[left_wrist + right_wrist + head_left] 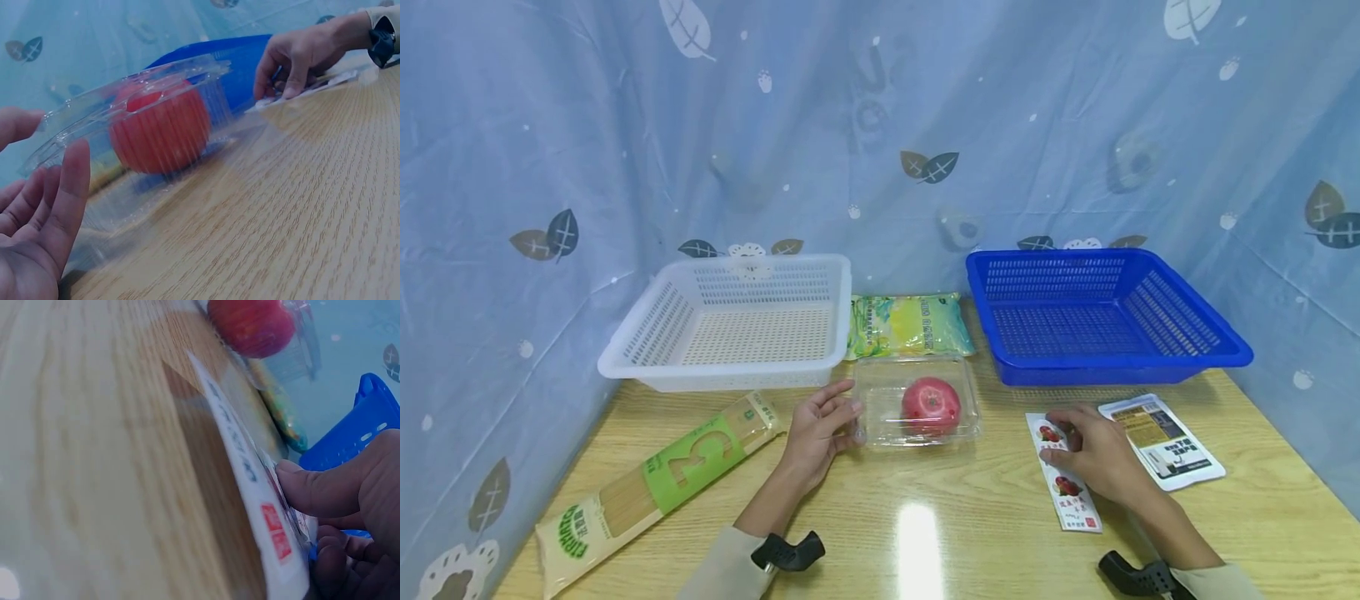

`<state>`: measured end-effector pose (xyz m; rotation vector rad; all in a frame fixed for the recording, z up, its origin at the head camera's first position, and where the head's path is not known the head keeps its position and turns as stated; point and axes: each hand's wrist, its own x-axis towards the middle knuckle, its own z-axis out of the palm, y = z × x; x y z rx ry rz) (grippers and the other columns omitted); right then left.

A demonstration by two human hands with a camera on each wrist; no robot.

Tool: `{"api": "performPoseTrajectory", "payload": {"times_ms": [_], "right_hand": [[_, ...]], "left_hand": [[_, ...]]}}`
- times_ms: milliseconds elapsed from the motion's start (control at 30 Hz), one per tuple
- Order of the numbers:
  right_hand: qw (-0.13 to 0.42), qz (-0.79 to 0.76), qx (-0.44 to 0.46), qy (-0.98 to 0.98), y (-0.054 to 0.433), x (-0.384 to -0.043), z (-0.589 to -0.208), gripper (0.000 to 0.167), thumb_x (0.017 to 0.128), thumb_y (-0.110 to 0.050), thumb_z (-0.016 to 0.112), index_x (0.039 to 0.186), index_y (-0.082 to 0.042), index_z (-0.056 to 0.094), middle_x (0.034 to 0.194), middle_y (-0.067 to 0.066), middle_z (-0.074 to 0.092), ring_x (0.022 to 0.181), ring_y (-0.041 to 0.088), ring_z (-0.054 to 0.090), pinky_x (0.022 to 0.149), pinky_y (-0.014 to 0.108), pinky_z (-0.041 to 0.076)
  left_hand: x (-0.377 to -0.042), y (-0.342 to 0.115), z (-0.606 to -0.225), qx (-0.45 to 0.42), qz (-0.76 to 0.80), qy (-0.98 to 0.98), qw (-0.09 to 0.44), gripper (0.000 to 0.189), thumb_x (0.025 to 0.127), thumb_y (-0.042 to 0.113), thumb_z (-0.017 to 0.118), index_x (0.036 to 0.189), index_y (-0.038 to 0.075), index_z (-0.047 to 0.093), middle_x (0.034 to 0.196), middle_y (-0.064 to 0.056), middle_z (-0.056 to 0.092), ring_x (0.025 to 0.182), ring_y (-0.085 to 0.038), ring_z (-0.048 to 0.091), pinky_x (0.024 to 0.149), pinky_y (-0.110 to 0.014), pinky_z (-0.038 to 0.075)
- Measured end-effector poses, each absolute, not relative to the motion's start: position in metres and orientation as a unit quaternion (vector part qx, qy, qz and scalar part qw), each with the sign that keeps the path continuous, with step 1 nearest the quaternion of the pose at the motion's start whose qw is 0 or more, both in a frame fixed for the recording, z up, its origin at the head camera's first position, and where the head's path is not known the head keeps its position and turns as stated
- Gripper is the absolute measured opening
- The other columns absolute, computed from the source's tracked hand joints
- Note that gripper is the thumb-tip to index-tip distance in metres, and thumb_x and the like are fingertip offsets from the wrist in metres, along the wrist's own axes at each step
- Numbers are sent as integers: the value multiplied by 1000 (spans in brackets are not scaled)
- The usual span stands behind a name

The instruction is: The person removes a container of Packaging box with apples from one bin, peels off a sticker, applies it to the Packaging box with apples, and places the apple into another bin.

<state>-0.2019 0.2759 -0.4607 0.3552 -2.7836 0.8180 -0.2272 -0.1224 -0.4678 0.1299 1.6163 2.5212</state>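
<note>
A clear plastic box (880,417) with a round red fruit (931,406), apple-like, inside it stands mid-table. At its left edge, my left hand (822,427) pinches the rim, thumb above and fingers below in the left wrist view. My right hand (1097,454) grips a long white packet (1071,500) printed with red fruit, its thumb (325,487) pressed on the face. In the right wrist view the packet's near edge is tilted up over its shadow on the table. Just right of that hand lies a white pouch (1172,446) with a brown and black label.
A white basket (730,375) stands at the back left, a blue basket (1112,367) at the back right. Between them lies a green and yellow bag (910,325), behind the box. A long noodle packet (662,487) lies slantwise at the left.
</note>
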Motion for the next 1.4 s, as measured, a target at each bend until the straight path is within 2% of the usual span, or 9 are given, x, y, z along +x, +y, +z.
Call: {"api": "performPoseTrajectory", "payload": {"times_ms": [300, 433, 567, 667, 833, 933, 1133, 1267, 1400], "right_hand": [[147, 298, 118, -936, 274, -202, -466, 34, 67, -16, 94, 90, -11, 69, 77, -3, 52, 65, 4, 44, 56, 23, 36], [119, 310, 95, -938, 272, -200, -464, 33, 72, -15, 92, 91, -11, 66, 75, -1, 53, 66, 8, 46, 56, 23, 38], [101, 319, 75, -939, 270, -199, -463, 34, 74, -16, 91, 94, -10, 65, 82, -1, 61, 71, 8, 57, 60, 21, 48], [116, 326, 77, -935, 269, -199, -464, 35, 71, -9, 91, 94, -9, 65, 83, -1, 63, 72, 6, 60, 62, 19, 52], [153, 322, 96, -929, 269, -198, -466, 38, 63, 6, 88, 89, -11, 66, 77, -3, 60, 69, 3, 55, 61, 18, 51], [158, 323, 100, -928, 269, -197, -467, 36, 64, 7, 88, 86, -13, 67, 76, -6, 61, 69, 1, 56, 62, 17, 52], [162, 327, 99, -926, 269, -198, -469, 26, 74, 0, 86, 84, -15, 68, 78, -6, 66, 70, -1, 60, 61, 20, 53], [164, 345, 114, -917, 270, -199, -470, 18, 83, 2, 78, 87, -12, 68, 83, -3, 66, 69, 0, 59, 58, 21, 52], [161, 366, 125, -908, 270, -199, -472, 11, 91, 0, 72, 93, -9, 66, 81, 0, 63, 66, 2, 57, 54, 21, 51]], "left_hand": [[-228, -123, -468, 47, 838, 538, 76, 54, 97, 0, 63, 145, -7, 40, 85, 2, 64, 64, -10, 63, 56, -25, 61], [-227, -123, -468, 45, 840, 535, 79, 52, 97, 0, 63, 144, -5, 42, 86, 1, 64, 63, -10, 63, 55, -25, 61], [-227, -122, -468, 42, 840, 536, 75, 51, 97, -1, 63, 144, -5, 43, 86, 1, 64, 64, -9, 62, 56, -24, 61], [-227, -122, -468, 40, 839, 537, 75, 51, 96, 0, 63, 143, -5, 44, 87, 0, 64, 63, -10, 62, 55, -24, 61], [-227, -123, -468, 39, 838, 538, 77, 51, 96, -1, 63, 143, -5, 44, 87, 0, 64, 62, -10, 62, 55, -24, 61], [-227, -123, -469, 40, 837, 540, 78, 51, 96, -1, 63, 143, -5, 44, 87, 0, 64, 62, -10, 63, 55, -24, 61], [-227, -123, -468, 44, 838, 538, 78, 51, 97, -2, 62, 144, -6, 43, 87, 0, 64, 64, -10, 63, 57, -26, 62], [-227, -123, -468, 43, 837, 539, 76, 51, 97, -2, 62, 144, -6, 43, 87, 0, 64, 65, -10, 63, 58, -25, 62], [-227, -123, -468, 43, 836, 542, 76, 51, 97, -1, 62, 144, -6, 43, 87, 0, 64, 65, -9, 63, 58, -25, 62]]}}
